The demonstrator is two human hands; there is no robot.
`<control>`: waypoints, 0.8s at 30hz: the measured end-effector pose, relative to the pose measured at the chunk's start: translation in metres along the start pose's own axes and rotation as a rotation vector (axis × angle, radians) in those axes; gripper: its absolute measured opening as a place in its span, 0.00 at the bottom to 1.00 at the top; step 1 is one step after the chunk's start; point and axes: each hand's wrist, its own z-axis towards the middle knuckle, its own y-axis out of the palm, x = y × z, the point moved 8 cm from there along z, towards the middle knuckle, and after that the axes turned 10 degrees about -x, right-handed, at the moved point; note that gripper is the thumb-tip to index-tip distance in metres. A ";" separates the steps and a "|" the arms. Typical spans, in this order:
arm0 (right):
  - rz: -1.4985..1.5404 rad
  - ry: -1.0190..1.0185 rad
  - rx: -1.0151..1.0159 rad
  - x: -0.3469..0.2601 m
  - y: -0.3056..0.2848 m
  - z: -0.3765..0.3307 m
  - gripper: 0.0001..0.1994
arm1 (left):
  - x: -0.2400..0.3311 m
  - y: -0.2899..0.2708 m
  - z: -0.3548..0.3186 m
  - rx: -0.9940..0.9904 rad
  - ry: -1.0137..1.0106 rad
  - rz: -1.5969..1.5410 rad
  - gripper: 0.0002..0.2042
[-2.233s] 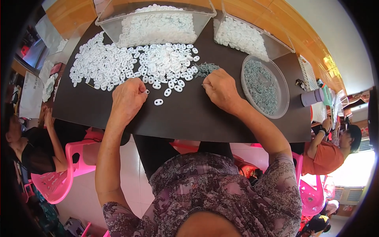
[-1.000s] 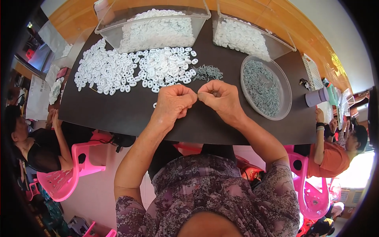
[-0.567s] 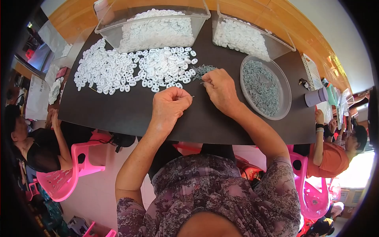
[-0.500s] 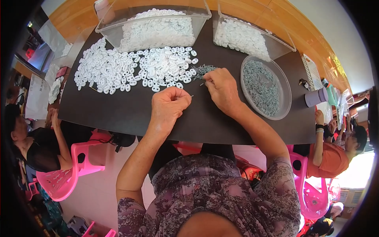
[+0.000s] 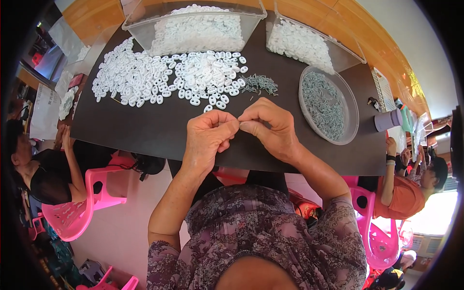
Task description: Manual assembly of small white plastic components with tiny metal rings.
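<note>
- the left hand (image 5: 208, 140) and right hand (image 5: 270, 128) meet fingertip to fingertip above the dark table (image 5: 145, 130), both pinched closed; what they hold is too small to tell.
- just beyond lie the white plastic rings (image 5: 169, 77) and a small pile of grey pins (image 5: 259, 84).
- a round dish of grey pins (image 5: 328, 104) is at the right.

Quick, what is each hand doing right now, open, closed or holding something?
Left hand: fingers pinched shut; what it holds is hidden.
Right hand: fingers pinched shut against the left; contents hidden.
</note>
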 end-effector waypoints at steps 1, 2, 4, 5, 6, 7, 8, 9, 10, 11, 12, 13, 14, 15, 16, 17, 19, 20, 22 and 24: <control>0.003 0.000 -0.003 -0.002 0.001 -0.001 0.05 | 0.000 -0.001 -0.003 -0.013 0.021 -0.008 0.03; 0.045 0.035 -0.003 -0.002 0.002 -0.002 0.05 | 0.000 -0.001 -0.005 -0.029 0.041 -0.017 0.04; 0.089 0.071 -0.005 -0.001 0.002 -0.005 0.04 | 0.000 -0.001 -0.010 -0.031 0.113 -0.023 0.05; 0.173 0.100 -0.016 0.001 0.004 -0.006 0.05 | 0.003 -0.002 -0.014 -0.032 0.186 -0.026 0.06; 0.256 0.128 -0.028 0.004 0.007 -0.007 0.05 | 0.002 -0.003 -0.017 -0.028 0.184 -0.027 0.06; 0.260 0.130 -0.031 0.004 0.010 -0.008 0.05 | 0.004 -0.004 -0.020 -0.016 0.204 -0.012 0.08; 0.302 0.145 -0.001 0.006 0.012 -0.010 0.04 | 0.005 -0.005 -0.023 -0.005 0.226 0.002 0.09; 0.345 0.161 0.030 0.007 0.014 -0.011 0.03 | 0.005 -0.005 -0.025 -0.001 0.225 0.001 0.09; 0.347 0.162 0.027 0.006 0.016 -0.011 0.03 | 0.004 -0.006 -0.027 0.017 0.228 -0.016 0.09; 0.362 0.162 0.027 0.005 0.019 -0.012 0.03 | 0.004 -0.008 -0.028 0.035 0.231 -0.033 0.09; 0.378 0.162 0.028 0.005 0.021 -0.012 0.03 | 0.002 -0.010 -0.029 0.039 0.230 -0.034 0.09; 0.380 0.163 0.025 0.005 0.023 -0.012 0.03 | 0.000 -0.012 -0.029 0.029 0.250 -0.030 0.08; 0.374 0.163 0.014 0.005 0.026 -0.012 0.03 | -0.001 -0.013 -0.030 0.018 0.270 -0.026 0.08; 0.369 0.163 0.003 0.005 0.028 -0.012 0.03 | -0.001 -0.013 -0.030 0.020 0.269 -0.027 0.08; 0.369 0.165 0.001 0.004 0.030 -0.012 0.03 | -0.001 -0.011 -0.031 0.005 0.273 -0.068 0.07; 0.415 0.185 0.012 0.006 0.032 -0.012 0.03 | -0.002 -0.010 -0.031 -0.011 0.276 -0.109 0.07; 0.460 0.207 0.021 0.007 0.033 -0.013 0.03 | -0.003 -0.011 -0.033 -0.009 0.251 -0.107 0.07; 0.487 0.244 0.015 0.009 0.035 -0.014 0.03 | -0.005 -0.012 -0.034 -0.008 0.226 -0.102 0.07; 0.513 0.282 0.006 0.011 0.037 -0.015 0.03 | -0.007 -0.013 -0.034 0.009 0.221 -0.113 0.07; 0.474 0.242 -0.013 0.007 0.037 -0.015 0.03 | -0.010 -0.015 -0.035 0.025 0.215 -0.123 0.06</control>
